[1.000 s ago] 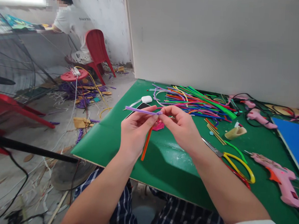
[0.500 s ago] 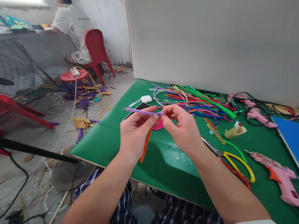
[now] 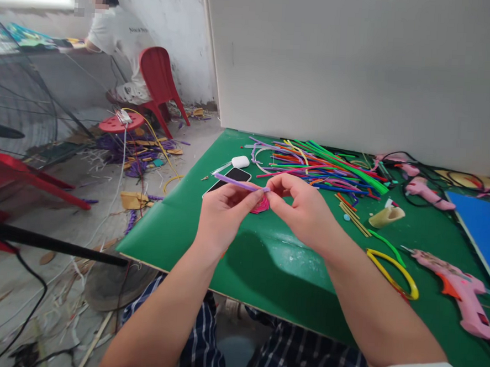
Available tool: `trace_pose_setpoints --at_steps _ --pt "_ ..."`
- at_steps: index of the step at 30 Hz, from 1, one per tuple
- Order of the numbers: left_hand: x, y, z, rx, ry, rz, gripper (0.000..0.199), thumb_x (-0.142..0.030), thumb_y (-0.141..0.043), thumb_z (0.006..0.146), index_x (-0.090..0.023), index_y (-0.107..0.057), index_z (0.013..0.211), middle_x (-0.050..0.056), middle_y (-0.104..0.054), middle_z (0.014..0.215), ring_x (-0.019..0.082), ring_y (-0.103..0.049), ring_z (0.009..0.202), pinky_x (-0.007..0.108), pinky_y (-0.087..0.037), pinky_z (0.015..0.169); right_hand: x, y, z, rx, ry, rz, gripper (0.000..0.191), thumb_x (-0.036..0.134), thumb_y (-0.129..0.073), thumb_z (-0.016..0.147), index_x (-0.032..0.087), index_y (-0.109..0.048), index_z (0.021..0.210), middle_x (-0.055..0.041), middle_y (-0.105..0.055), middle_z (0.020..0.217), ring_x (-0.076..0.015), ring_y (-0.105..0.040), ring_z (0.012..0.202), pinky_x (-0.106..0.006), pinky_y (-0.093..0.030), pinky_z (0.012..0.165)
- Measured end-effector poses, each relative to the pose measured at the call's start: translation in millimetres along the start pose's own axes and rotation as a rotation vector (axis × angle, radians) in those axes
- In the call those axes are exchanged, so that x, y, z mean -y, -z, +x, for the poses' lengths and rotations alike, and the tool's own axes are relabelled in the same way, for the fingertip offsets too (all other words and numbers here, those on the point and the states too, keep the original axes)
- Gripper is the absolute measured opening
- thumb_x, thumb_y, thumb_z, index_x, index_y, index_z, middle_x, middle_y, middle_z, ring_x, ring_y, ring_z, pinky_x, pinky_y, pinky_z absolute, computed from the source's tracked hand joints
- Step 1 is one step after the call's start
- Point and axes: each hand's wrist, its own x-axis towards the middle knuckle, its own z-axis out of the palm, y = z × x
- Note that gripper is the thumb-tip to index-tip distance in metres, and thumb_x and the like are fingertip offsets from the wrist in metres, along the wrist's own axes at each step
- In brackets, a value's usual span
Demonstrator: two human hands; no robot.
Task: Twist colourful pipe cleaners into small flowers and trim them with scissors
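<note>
A purple pipe cleaner (image 3: 237,182) is pinched between the fingertips of both hands above the table. My left hand (image 3: 222,210) is closed around its middle, and the free end sticks out to the upper left. My right hand (image 3: 297,206) pinches the other end, where the stem looks bent; the fingers hide the detail. A little orange (image 3: 223,254) shows beside my left wrist, mostly hidden by the hand. Just behind the fingertips lies a pink flat piece (image 3: 262,205) on the green table (image 3: 176,218).
A pile of coloured pipe cleaners (image 3: 324,166) lies at the back. A phone (image 3: 234,176) and a white case (image 3: 240,161) are at the left. Scissors (image 3: 409,279), thin sticks (image 3: 356,221) and a pink glue gun (image 3: 450,279) lie at the right. A person (image 3: 121,43) sits far left.
The orange pipe cleaner that hung below my left hand is now almost wholly hidden behind it. The purple one's free end has swung slightly right, and my right forearm covers more of the scissors.
</note>
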Motion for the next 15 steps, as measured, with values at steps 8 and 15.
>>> trace_pose_setpoints --at_steps 8,15 --pt "-9 11.3 3 0.193 0.067 0.068 0.014 -0.023 -0.072 0.066 -0.017 -0.071 0.079 0.004 -0.070 0.073 0.015 -0.065 0.067 0.025 -0.054 0.065 -1 9 3 0.176 -0.106 0.171 0.008 0.021 -0.048 0.079 0.017 -0.054 0.076 0.0018 -0.054 0.069 -0.0089 -0.046 0.059 -0.023 -0.034 0.053" --pt "-11 13.7 3 0.212 0.074 0.059 0.013 -0.020 -0.073 0.063 -0.017 -0.071 0.076 0.003 -0.070 0.073 0.013 -0.065 0.065 0.022 -0.053 0.064 -6 11 6 0.279 -0.200 0.393 0.007 0.019 -0.050 0.078 0.015 -0.056 0.076 0.0011 -0.054 0.070 -0.0077 -0.046 0.063 -0.021 -0.035 0.058"
